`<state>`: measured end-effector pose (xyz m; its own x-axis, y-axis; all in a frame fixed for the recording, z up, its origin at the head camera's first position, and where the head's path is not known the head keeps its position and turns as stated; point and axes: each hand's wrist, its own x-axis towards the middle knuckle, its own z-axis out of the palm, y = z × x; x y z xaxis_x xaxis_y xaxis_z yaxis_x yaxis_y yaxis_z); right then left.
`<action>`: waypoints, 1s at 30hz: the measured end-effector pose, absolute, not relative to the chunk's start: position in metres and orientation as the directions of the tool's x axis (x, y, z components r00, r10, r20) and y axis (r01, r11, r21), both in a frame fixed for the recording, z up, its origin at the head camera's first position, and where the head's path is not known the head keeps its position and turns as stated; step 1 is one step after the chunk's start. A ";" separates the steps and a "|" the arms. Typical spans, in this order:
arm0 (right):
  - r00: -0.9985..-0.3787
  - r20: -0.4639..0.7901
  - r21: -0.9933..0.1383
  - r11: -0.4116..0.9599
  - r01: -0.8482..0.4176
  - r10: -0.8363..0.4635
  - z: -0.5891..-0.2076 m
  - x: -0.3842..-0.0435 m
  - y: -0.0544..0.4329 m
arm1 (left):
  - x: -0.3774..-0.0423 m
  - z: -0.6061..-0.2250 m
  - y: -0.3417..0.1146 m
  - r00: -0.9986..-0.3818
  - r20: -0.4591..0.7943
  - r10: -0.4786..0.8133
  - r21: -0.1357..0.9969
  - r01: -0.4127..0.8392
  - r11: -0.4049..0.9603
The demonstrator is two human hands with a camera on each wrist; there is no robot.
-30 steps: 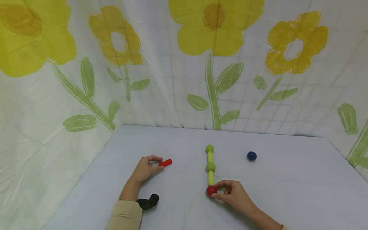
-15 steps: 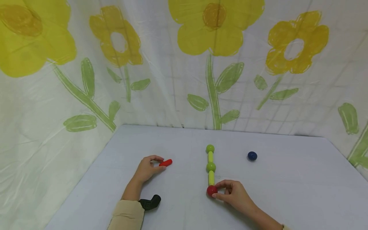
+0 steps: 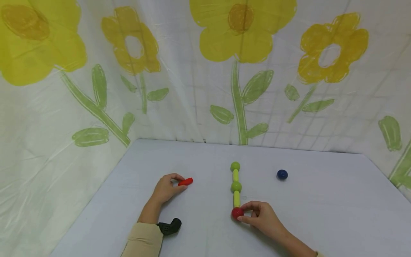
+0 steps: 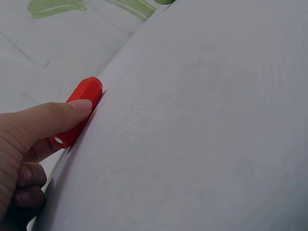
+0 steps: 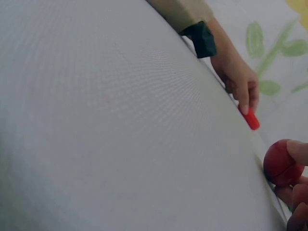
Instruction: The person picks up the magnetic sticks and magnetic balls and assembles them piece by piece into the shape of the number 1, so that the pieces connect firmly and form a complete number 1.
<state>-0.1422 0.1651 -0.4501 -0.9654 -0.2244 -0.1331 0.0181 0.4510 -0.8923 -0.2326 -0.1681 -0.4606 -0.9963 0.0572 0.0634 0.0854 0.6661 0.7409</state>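
Observation:
My left hand (image 3: 167, 188) pinches a short red rod (image 3: 186, 181) between thumb and fingers, low at the table surface. The left wrist view shows a white spot on the near end of that rod (image 4: 84, 89). My right hand (image 3: 260, 218) pinches a red ball (image 3: 237, 213) between thumb and forefinger. The ball sits at the near end of a straight chain. Going away from it come a yellow-green rod (image 3: 236, 199), a green ball (image 3: 236, 186), another yellow-green rod (image 3: 236, 175) and a far green ball (image 3: 235, 166).
A dark blue ball (image 3: 282, 174) lies on the white table (image 3: 321, 207), right of the chain's far end. A black wrist-camera mount (image 3: 170, 227) juts from the left sleeve. Behind the table hangs a white curtain (image 3: 179, 107) printed with yellow flowers.
My left hand and the red rod shift very slightly to the right in the head view. The right hand keeps its hold on the red ball.

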 end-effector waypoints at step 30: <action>-0.964 -0.135 -0.891 0.453 0.017 -0.228 -0.448 -0.144 0.166 | -0.235 -0.449 -0.152 -0.991 -0.128 0.036 0.958 -0.115 0.261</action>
<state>-0.1439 0.1664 -0.4483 -0.9642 -0.2283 -0.1346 0.0171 0.4531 -0.8913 -0.2346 -0.1524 -0.4488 -0.9911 0.0358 -0.1285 -0.1148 0.2613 0.9584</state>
